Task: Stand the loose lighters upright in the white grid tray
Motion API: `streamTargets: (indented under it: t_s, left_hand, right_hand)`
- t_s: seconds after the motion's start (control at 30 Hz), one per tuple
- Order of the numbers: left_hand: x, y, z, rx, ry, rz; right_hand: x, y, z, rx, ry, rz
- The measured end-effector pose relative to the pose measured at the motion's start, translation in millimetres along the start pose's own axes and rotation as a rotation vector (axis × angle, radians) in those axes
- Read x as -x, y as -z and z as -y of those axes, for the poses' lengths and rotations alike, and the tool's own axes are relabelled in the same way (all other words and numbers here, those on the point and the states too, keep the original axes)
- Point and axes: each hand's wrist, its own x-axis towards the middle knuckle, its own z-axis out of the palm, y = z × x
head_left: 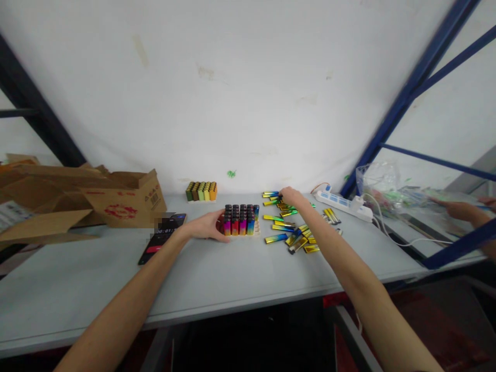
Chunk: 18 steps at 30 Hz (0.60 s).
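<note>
Upright lighters (pixel 239 221) with black tops and pink, red, purple and blue bodies stand in rows in a white tray (pixel 256 236). My left hand (pixel 211 226) is curled round the left side of this block, steadying it. Some slots at the tray's right end hold no lighter. To the right, loose lighters (pixel 276 238) in shiny gold, green and blue lie scattered on the table. At the far part of that pile, my right hand (pixel 290 196) is closed on a lighter; its fingertips are mostly hidden behind the hand.
A second block of green-to-yellow lighters (pixel 201 191) stands by the wall. At left are an open cardboard box (pixel 124 201) and a phone (pixel 163 240) showing a timer. A power strip (pixel 343 204) with cables lies right. Beyond the blue frame (pixel 403 108), another person's hand (pixel 461 211) shows.
</note>
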Motion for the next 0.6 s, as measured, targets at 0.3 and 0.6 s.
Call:
streamTargets:
  t_s: [0.3,0.6]
  left_hand:
    - [0,0.7,3,0.012,-0.028,-0.013]
    - [-1,0.2,5,0.006,-0.037,-0.018]
  right_hand:
    - [9,15,-13,-0.177,0.145,-0.008]
    - [54,16,-16,-1.236,0.057,-0.330]
